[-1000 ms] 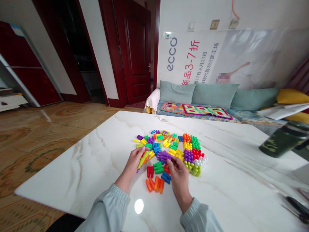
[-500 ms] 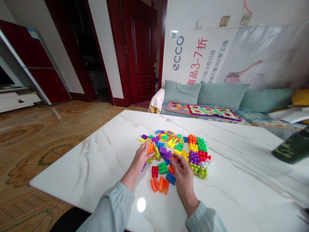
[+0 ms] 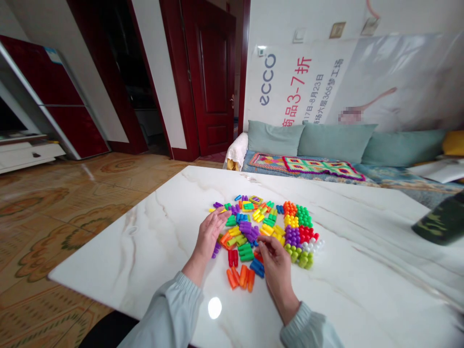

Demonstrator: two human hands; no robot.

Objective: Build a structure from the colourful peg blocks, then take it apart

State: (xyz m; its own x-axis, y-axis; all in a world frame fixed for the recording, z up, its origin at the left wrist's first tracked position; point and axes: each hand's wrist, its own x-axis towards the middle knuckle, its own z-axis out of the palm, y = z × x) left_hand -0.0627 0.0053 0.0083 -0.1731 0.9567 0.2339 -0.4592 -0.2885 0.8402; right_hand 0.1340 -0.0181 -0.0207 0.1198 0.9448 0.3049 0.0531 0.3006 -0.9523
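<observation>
White tabletop (image 3: 145, 251): hard, glossy, marble-like, with grey-brown veins; round light reflection at the near side. Left hand (image 3: 211, 232) at the left side of the loose pile, fingers extended, nothing seen in its grasp; it hides some pieces behind it. Pieces are smooth plastic, short rounded tubes joined side by side. From the left: purple piece (image 3: 216, 250) just beside the left wrist; lime piece (image 3: 237, 240) near the left hand; red piece (image 3: 233, 258) and green piece (image 3: 246, 252) side by side; orange pieces (image 3: 242, 278) at the near end; purple stack (image 3: 248, 231) mid-pile; blue piece (image 3: 257, 267) by the right hand (image 3: 274, 251). That hand is curled, thumb toward forefinger — cannot tell whether anything is pinched; it covers part of the pile. Just right: knobbed block group (image 3: 299, 234), bead-like round tops packed in colour patches. Surroundings: glossy red refrigerator (image 3: 65, 101) far left; panelled dark-red door (image 3: 215, 87) farther right; sofa with matte teal cushions (image 3: 335, 142) and crocheted mat (image 3: 324, 167) — camouflage-patterned bottle (image 3: 440, 220) at the right, cut by the frame.
</observation>
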